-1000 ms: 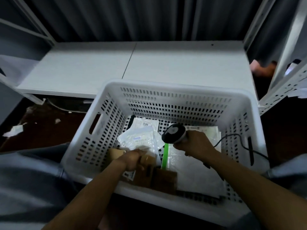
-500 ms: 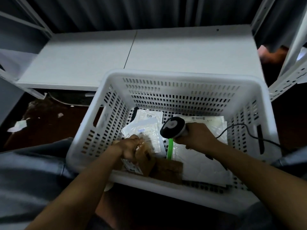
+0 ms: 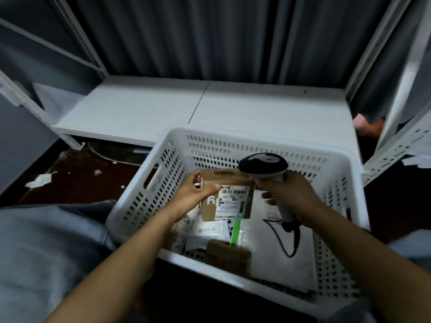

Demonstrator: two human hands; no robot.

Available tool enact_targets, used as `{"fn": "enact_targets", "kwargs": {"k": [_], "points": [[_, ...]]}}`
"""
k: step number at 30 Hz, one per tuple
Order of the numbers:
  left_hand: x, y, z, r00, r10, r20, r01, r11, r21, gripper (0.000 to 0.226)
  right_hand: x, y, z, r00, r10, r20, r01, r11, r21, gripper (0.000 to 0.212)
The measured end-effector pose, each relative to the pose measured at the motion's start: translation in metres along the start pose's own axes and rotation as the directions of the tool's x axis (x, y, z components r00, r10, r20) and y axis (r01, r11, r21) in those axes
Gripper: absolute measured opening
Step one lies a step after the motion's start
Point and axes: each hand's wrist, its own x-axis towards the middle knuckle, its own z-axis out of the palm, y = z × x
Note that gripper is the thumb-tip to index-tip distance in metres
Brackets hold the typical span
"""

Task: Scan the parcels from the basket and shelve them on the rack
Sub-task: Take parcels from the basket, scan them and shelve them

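Observation:
My left hand (image 3: 194,194) grips a small brown cardboard parcel (image 3: 227,194) by its left edge, lifted above the white slotted basket (image 3: 233,136). The parcel's white shipping label faces up. My right hand (image 3: 293,197) holds a barcode scanner (image 3: 263,165), whose dark head hangs just over the parcel's upper right corner. Down in the basket lie a white mailer (image 3: 279,250), a bag with a green strip (image 3: 235,231), a white pouch (image 3: 207,236) and another brown box (image 3: 227,255).
The rack's low white shelf (image 3: 163,108) lies beyond the basket, with grey curtains behind it. White perforated uprights (image 3: 396,148) stand at the right and a rack frame (image 3: 14,92) at the left. The scanner cable (image 3: 291,243) trails across the mailer. Paper scraps dot the dark floor (image 3: 70,180).
My left hand has lifted the brown parcel out of the pile and turned its label up. The scanner has risen with my right hand to sit over the parcel.

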Motion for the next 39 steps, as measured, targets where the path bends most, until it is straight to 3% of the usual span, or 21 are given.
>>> {"fn": "enact_targets", "kwargs": {"k": [5,8,13,16,19,22,27,39], "points": [[-0.025,0.027,0.018,0.991,-0.044,-0.125,-0.004,0.931,-0.365,0.078,-0.013,-0.006,-0.017,0.996,0.062,-0.067,-0.050,0.985,0.164,0.017],[-0.039,0.038,0.027,0.990,-0.034,-0.135,-0.028,0.902,-0.430,0.080,-0.019,-0.010,-0.019,0.995,0.092,-0.031,-0.080,0.958,0.275,0.020],[-0.057,0.044,0.027,0.999,0.032,0.020,-0.021,0.909,-0.416,0.099,-0.025,-0.020,-0.022,0.998,0.041,-0.048,-0.021,0.929,0.371,0.018],[-0.057,0.041,0.020,1.000,-0.001,-0.020,-0.008,0.903,-0.431,0.099,-0.026,-0.026,-0.023,1.000,-0.009,-0.029,0.018,0.946,0.323,0.022],[-0.056,0.036,0.014,0.989,0.004,-0.149,-0.045,0.961,-0.274,0.103,-0.027,-0.033,-0.023,0.998,-0.061,-0.011,0.062,0.977,0.204,0.010],[-0.057,0.031,0.009,0.967,0.038,-0.250,-0.086,0.979,-0.185,0.103,-0.025,-0.038,-0.026,0.997,-0.057,0.046,0.053,0.995,0.089,0.011],[-0.051,0.018,0.000,0.944,0.011,-0.329,-0.076,0.980,-0.184,0.107,-0.021,-0.044,-0.033,0.994,-0.012,0.107,0.009,1.000,0.029,0.017],[-0.050,0.020,-0.002,0.940,0.000,-0.341,-0.087,0.967,-0.240,0.102,-0.018,-0.052,-0.039,0.996,-0.039,0.076,0.044,0.997,-0.063,0.015]]}}
